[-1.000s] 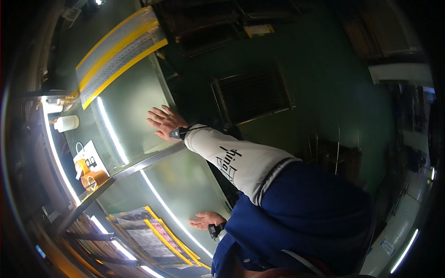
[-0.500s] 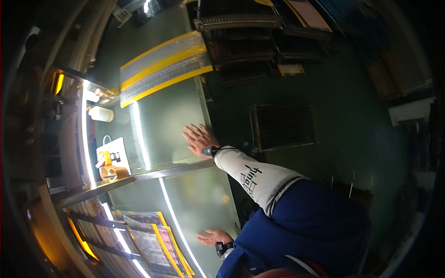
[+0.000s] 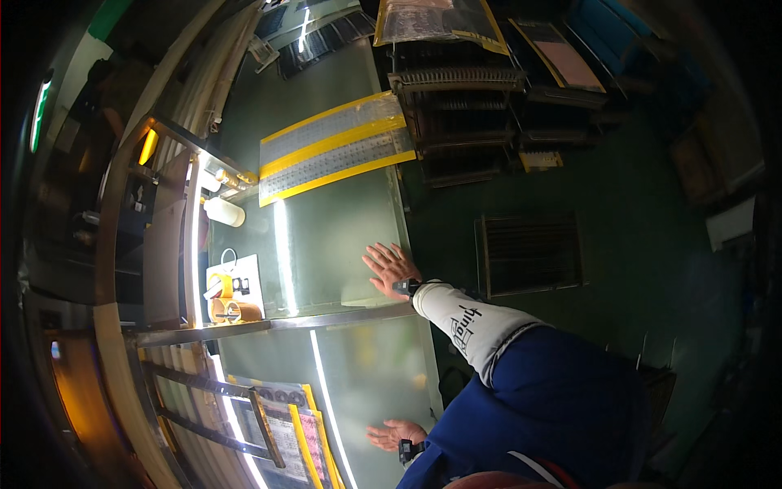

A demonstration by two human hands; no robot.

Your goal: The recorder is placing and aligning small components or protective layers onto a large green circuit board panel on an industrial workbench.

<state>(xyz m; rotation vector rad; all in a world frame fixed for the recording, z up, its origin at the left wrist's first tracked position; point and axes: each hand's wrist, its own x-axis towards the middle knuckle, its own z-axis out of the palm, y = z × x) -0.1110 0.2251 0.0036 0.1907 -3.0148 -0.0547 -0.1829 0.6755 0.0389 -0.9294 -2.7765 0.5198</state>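
Note:
Fingers spread, my right hand point(image 3: 391, 270) is over the near edge of a greenish, glossy worktop point(image 3: 334, 236). I cannot tell whether it touches the surface. Lower in the head view, my left hand point(image 3: 397, 434) is over the adjoining worktop section point(image 3: 375, 359), fingers stretched and empty. Both wrists carry small dark devices. A metal strip point(image 3: 326, 319) divides the two sections. Beyond my right hand lies a clear sheet with yellow borders point(image 3: 338, 147). Nearest my left hand is a stack of yellow-edged printed sheets point(image 3: 301, 440).
A white bottle point(image 3: 224, 212) and orange tape rolls point(image 3: 232, 310) stand along the worktop's far side, below a bright tube light point(image 3: 196, 244). A metal frame point(image 3: 208, 383) rises beside the stack. Dark racks point(image 3: 456, 106) and a slatted grate point(image 3: 533, 253) are to the right.
My view has shifted, so the worktop and its contents appear farther right and lower. Both hands stay spread and empty, in about the same places over the worktop.

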